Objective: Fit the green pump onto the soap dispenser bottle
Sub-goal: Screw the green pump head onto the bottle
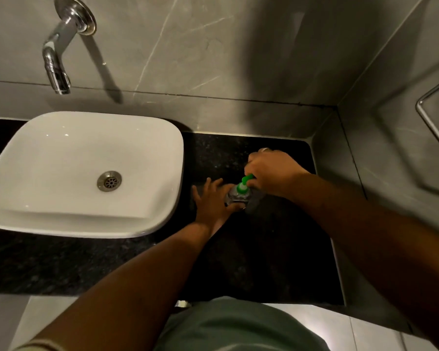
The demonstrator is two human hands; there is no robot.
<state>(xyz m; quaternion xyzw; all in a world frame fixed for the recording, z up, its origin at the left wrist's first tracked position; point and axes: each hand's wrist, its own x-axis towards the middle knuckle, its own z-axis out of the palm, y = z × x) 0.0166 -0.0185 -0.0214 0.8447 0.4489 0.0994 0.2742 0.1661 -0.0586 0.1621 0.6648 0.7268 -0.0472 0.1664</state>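
Note:
A clear soap dispenser bottle (pixel 235 197) stands upright on the black granite counter (pixel 276 249), right of the basin. The green pump (pixel 244 184) sits on the bottle's neck, its collar over the opening and its head pointing up to the right. My right hand (pixel 270 172) is closed around the pump head from above. My left hand (pixel 212 200) presses against the bottle's left side, thumb across the front and the other fingers spread on the far side. Most of the bottle's lower body is hidden behind my hands.
A white basin (pixel 84 173) with a metal drain sits on the counter at left, under a chrome wall tap (pixel 58 49). Grey marble walls close the back and right sides. A chrome rail (pixel 433 115) is mounted on the right wall.

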